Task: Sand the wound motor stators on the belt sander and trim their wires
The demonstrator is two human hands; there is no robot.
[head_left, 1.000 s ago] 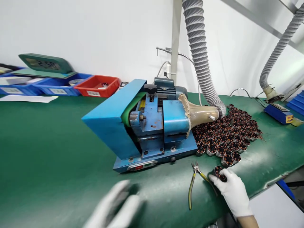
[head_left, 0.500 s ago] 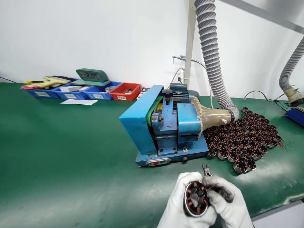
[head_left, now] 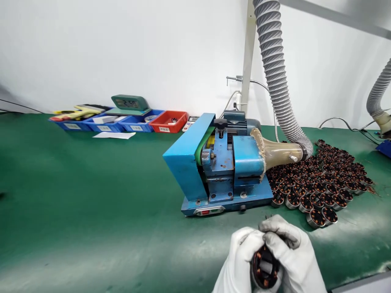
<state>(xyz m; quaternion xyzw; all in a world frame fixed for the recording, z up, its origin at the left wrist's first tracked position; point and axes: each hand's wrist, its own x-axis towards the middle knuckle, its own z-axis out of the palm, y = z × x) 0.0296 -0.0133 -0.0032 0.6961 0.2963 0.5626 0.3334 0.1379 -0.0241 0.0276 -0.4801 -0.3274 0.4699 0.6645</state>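
Being gripped by the left hand [head_left: 240,258] is a coil [head_left: 265,268]; the right hand [head_left: 295,254] is curled toward its twelve o'clock; whether anything is pinched cannot be told. On the surface [head_left: 116,219], a machine [head_left: 221,171] is seen at eleven o'clock, more coils [head_left: 306,203] at one.

You get one view, from the camera on your head — it faces forward and down over the green bench [head_left: 91,211] to the white wall [head_left: 122,49] behind. Your left hand [head_left: 240,258] and right hand [head_left: 299,254] sit nearest the lens, right of centre, cut by the bottom edge. The blue machine [head_left: 186,177] stands at middle range — the red bin [head_left: 175,128] lies farther off, toward the wall.
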